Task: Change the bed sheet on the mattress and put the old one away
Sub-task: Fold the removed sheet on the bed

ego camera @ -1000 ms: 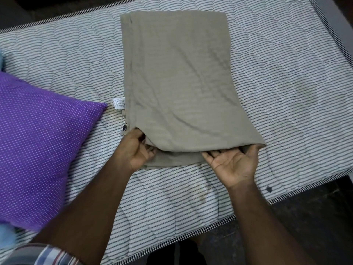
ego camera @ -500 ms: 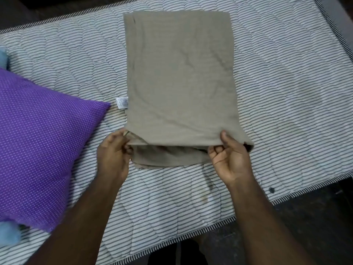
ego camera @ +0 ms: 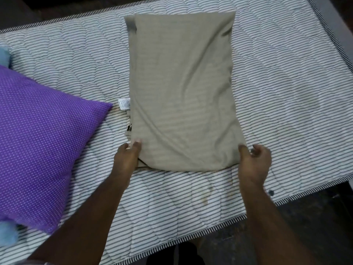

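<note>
Both hands, left (ego camera: 126, 159) and right (ego camera: 253, 161), pinch one folded sheet (ego camera: 183, 92); one mattress (ego camera: 286, 83).

Hands (ego camera: 191, 159) pulled sheet (ego camera: 183, 88) top layer over near edge.

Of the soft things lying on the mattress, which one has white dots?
The purple pillow, on the left. The folded sheet in the middle is plain beige, and the blue thing at the left edge is plain too.
</note>
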